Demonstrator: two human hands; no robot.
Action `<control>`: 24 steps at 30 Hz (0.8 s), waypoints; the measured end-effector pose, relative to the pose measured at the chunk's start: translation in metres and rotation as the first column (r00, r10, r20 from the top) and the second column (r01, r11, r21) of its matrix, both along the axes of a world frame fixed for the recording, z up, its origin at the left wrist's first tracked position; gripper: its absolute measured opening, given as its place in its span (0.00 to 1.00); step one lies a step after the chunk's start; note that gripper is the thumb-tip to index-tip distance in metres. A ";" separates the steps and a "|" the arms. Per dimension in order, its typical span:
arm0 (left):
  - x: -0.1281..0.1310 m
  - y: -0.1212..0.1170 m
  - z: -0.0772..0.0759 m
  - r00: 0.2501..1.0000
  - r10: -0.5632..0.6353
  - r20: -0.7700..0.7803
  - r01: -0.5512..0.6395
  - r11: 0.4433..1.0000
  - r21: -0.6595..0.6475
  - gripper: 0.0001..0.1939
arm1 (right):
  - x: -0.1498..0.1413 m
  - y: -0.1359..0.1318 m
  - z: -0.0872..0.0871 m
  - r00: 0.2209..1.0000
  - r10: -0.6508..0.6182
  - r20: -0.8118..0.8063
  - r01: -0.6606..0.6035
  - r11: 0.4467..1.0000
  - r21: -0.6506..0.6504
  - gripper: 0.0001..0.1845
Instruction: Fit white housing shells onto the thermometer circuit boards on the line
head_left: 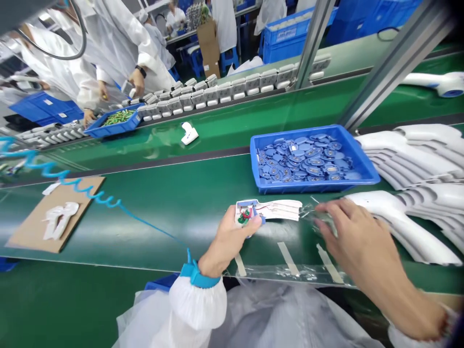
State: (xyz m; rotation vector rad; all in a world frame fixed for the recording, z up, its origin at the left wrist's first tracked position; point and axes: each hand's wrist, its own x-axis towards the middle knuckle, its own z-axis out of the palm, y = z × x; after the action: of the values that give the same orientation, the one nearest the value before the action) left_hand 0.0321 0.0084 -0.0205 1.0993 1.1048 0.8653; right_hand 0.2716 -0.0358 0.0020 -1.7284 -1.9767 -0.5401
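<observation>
My left hand [232,232] is closed around the wide end of an open white handheld-device housing [279,210]. Inside it show a small green circuit board, red wires and blue parts; the slim ribbed handle points right. Close to the handle's end is my right hand [357,237], slightly blurred, its thumb and fingers curled about a piece of clear crinkled plastic [308,210]. How firmly they grip it is hard to see. A blue band with a coiled cord circles my left wrist.
Behind the housing stands a blue tray [315,186] of blue oval parts. White housing shells [395,212] are stacked at right. Cardboard [83,212] with white pieces lies left. Tape strips [288,258] mark the front edge. Across the belt, co-workers handle parts near another blue tray [116,128].
</observation>
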 end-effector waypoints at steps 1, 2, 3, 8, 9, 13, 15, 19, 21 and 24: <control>0.000 0.000 0.001 0.997 -0.019 0.070 0.022 0.999 -0.042 0.25 | 0.002 0.001 -0.006 0.999 0.005 -0.031 -0.005 1.000 0.004 0.20; 0.000 0.000 0.001 0.994 -0.032 0.106 0.038 0.998 -0.059 0.26 | 0.001 0.001 -0.010 0.996 0.032 -0.085 -0.030 0.999 0.017 0.18; 0.000 -0.001 0.002 0.992 -0.036 0.120 0.044 0.997 -0.061 0.27 | -0.002 0.002 -0.012 0.988 0.065 -0.143 -0.061 0.998 0.036 0.16; 0.001 -0.005 0.001 1.000 0.011 0.018 -0.012 0.997 0.080 0.23 | -0.024 0.006 0.007 0.959 0.113 -0.259 -0.094 0.992 0.083 0.15; 0.001 -0.006 0.001 1.000 0.010 -0.022 -0.007 0.991 0.131 0.21 | -0.028 0.008 0.011 0.957 0.105 -0.270 -0.086 0.993 0.080 0.15; 0.001 -0.013 0.000 0.985 -0.020 -0.173 0.064 0.966 0.252 0.15 | -0.039 0.015 0.013 0.911 0.180 -0.372 -0.186 0.982 0.019 0.15; 0.003 -0.017 0.001 0.969 -0.021 -0.246 0.093 0.955 0.283 0.12 | -0.045 0.019 0.010 0.882 0.214 -0.421 -0.261 0.963 -0.058 0.15; 0.007 -0.023 0.004 0.938 0.002 -0.347 0.141 0.911 0.387 0.10 | -0.052 0.022 0.005 0.877 0.236 -0.418 -0.327 0.931 -0.161 0.15; 0.008 -0.025 0.006 0.935 0.007 -0.354 0.157 0.887 0.433 0.10 | -0.054 0.021 0.006 0.890 0.241 -0.388 -0.327 0.929 -0.172 0.16; 0.008 -0.026 0.008 0.929 0.002 -0.371 0.192 0.853 0.486 0.09 | -0.053 0.016 0.009 0.890 0.232 -0.391 -0.321 0.930 -0.179 0.19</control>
State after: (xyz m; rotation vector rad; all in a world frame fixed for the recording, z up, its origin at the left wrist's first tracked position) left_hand 0.0400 -0.0174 -0.0127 1.8081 1.1276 0.9284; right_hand 0.2183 -0.0196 0.0106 -1.4989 -2.0223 0.1214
